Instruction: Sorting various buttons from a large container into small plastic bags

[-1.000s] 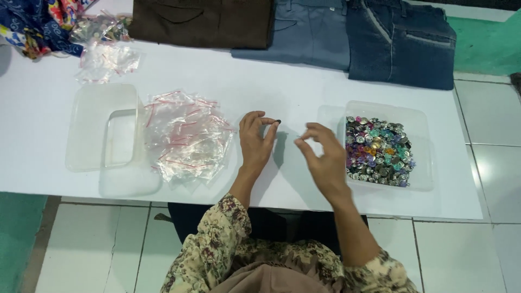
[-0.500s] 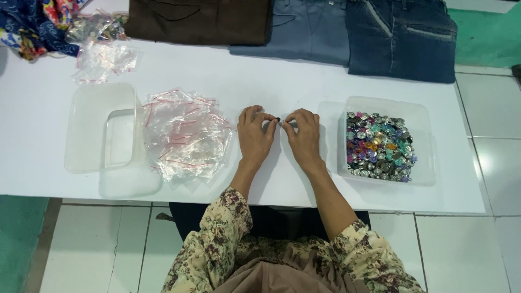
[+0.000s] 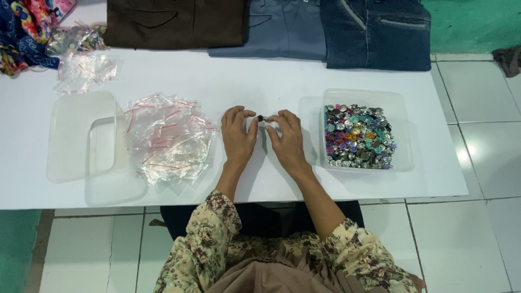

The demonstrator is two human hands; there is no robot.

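White table [image 3: 282, 76], both hands' fingers now pinched together on one small dark button [image 3: 261, 118], no longer apart.

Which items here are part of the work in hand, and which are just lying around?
In hand:
left hand
right hand
small dark button pinched between them
tub of mixed buttons
pile of small zip bags

Lying about:
empty clear tub
folded trousers
folded jeans

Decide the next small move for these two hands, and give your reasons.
Probably carry the small dark piece, pinched between both hands, left to the pile of clear bags: the button tub lies right, the bags lie unfilled.
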